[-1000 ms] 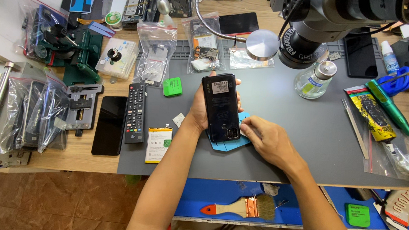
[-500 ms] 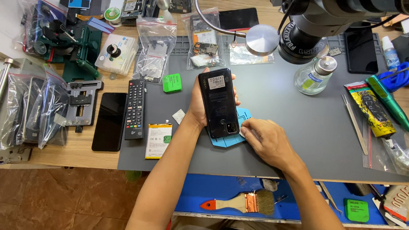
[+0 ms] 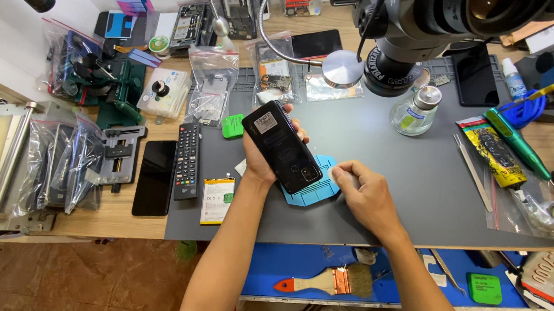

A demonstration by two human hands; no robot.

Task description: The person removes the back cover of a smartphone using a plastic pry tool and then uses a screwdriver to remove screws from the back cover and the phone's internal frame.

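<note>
My left hand grips a black phone, back side up and tilted, over the grey mat. The phone has a white sticker near its top end and a camera block at its lower end. Under it lies a blue plastic frame on the mat. My right hand rests just right of the phone's lower end with the fingers curled, touching the blue frame; whether it pinches something small I cannot tell.
A remote control, a dark phone and a battery pack lie to the left. A microscope head hangs above the mat's far side, a glass bottle beside it. Tweezers, a yellow packet, a brush and several plastic bags lie around.
My left hand has tilted the phone so its top points further left. My right hand has drawn back slightly from the phone's lower end.
</note>
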